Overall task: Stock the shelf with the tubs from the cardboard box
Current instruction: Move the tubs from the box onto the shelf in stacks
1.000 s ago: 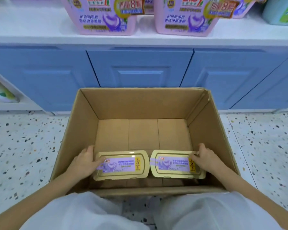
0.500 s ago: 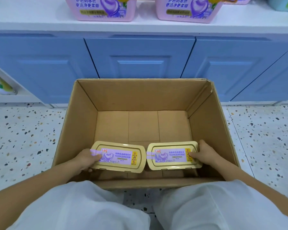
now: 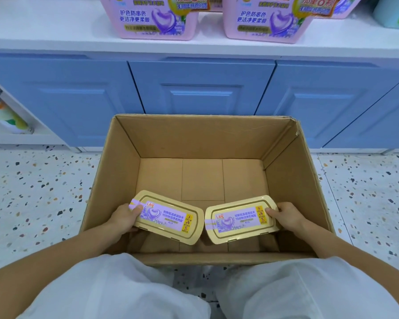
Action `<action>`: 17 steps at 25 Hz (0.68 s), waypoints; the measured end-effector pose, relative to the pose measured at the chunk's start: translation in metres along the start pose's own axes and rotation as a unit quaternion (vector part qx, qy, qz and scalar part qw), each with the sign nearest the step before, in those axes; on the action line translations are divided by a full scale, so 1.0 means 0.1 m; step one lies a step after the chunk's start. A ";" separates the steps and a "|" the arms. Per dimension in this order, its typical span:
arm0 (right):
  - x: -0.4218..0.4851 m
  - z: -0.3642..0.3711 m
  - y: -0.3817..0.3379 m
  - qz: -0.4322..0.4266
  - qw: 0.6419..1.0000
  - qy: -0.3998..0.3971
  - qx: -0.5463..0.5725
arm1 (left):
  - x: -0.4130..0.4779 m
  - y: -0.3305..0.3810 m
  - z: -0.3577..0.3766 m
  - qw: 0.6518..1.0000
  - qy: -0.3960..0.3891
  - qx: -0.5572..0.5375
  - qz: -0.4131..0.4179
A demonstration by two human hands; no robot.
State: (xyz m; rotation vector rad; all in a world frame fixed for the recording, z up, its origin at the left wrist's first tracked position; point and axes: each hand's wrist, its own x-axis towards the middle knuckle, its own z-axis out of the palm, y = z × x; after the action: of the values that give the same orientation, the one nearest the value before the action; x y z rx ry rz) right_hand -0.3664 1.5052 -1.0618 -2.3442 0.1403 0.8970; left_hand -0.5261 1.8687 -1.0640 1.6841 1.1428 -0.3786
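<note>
An open cardboard box (image 3: pixel 293 180) stands on the floor in front of me. Inside it, near the front wall, are two tubs with cream lids and purple labels. My left hand (image 3: pixel 122 218) grips the outer end of the left tub (image 3: pixel 168 216), thumb on its lid. My right hand (image 3: pixel 288 216) grips the outer end of the right tub (image 3: pixel 241 218) the same way. Both tubs are raised above the box bottom and tilted, inner ends lower and nearly touching. Two pink tubs (image 3: pixel 152 17) (image 3: pixel 267 19) stand on the white shelf (image 3: pixel 55 26) above.
Blue cabinet doors (image 3: pixel 200 88) run under the shelf, right behind the box. A side shelf at the left holds a bottle (image 3: pixel 7 116). A green-blue container (image 3: pixel 394 12) stands at the shelf's right end. Speckled floor (image 3: pixel 32 192) lies on both sides; my white-clad knees (image 3: pixel 309 291) touch the box front.
Both hands have closed on the tubs and lifted them off the box bottom, and the tubs now tilt with their inner ends down. The view has tipped up slightly.
</note>
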 end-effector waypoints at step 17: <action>-0.52 -0.59 -0.54 -0.182 0.950 0.239 -0.083 | -0.50 0.57 -0.34 0.947 0.149 0.140 0.247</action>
State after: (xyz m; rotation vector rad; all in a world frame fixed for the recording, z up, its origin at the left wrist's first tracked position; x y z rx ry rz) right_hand -0.3564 1.5085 -0.9671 -2.5874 -0.1761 0.1579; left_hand -0.5127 1.8714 -0.9820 2.2612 0.8566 0.0384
